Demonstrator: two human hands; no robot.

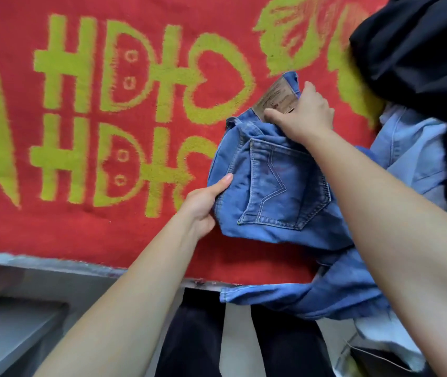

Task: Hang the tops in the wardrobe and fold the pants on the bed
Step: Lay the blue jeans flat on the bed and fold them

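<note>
Blue jeans [279, 186] lie bunched on the bed's red blanket [108, 229], back pocket and brown leather waist patch facing up. Their legs trail off the bed's near edge toward me. My left hand [203, 205] grips the jeans' left side seam, thumb on top. My right hand [301, 115] holds the waistband at the leather patch, fingers curled over the denim. A light blue denim top [413, 148] lies to the right, partly under a black garment [421, 58].
The red blanket carries large yellow-green characters and covers the bed to the left. The bed's grey edge [53, 263] runs across the lower frame. My dark trouser legs [189, 336] stand below it. A grey surface [12, 330] sits at lower left.
</note>
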